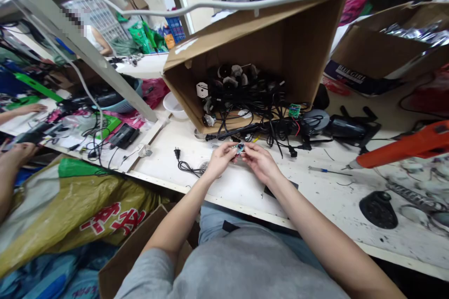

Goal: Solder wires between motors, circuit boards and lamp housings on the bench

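Note:
A small green circuit board [240, 148] with a dark part on it is held between my two hands, above the white workbench [224, 191]. My left hand [223, 159] pinches its left side, and my right hand [259, 160] has its fingertips on the right side. Thin reddish wires hang just under the board. Left of my left hand lies a black cable with a plug [177, 153]. Beyond my hands, an open cardboard box [298, 46] on its side holds many black cables and white-ended parts. Another green board [294, 110] rests on the cables at its front.
A blue-handled screwdriver [324, 170], an orange tool [403, 147] and a black base piece [378, 210] lie to the right. A dark flat object [280, 188] is partly under my right wrist. A metal post [80, 51] stands left; another person's hands [21, 149] are farther left.

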A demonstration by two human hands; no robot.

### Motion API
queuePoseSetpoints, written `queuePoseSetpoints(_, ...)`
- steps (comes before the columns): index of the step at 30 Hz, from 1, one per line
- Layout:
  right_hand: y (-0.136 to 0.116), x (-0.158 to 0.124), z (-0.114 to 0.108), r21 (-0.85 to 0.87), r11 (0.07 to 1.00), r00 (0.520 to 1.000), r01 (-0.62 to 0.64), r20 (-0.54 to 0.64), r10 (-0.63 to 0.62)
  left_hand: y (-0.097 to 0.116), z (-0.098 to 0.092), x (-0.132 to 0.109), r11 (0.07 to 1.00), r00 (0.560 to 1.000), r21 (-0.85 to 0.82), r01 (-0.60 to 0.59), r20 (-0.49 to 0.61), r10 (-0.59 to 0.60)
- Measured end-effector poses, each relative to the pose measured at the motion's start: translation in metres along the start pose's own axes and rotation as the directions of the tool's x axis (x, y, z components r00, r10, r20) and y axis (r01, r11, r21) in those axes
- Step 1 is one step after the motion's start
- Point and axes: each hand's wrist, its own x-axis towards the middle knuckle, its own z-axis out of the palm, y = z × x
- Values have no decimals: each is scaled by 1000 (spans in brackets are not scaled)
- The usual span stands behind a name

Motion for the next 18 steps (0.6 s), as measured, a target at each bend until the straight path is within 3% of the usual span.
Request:
queuePoseSetpoints(8,3,6,5,-47,999,1000,0,13,1,5,-1,2,986,988,-55,155,23,-154)
queuePoseSetpoints(18,8,9,12,-193,980,999,47,-15,-51,18,-5,6,969,968,-17,248,49,-247)
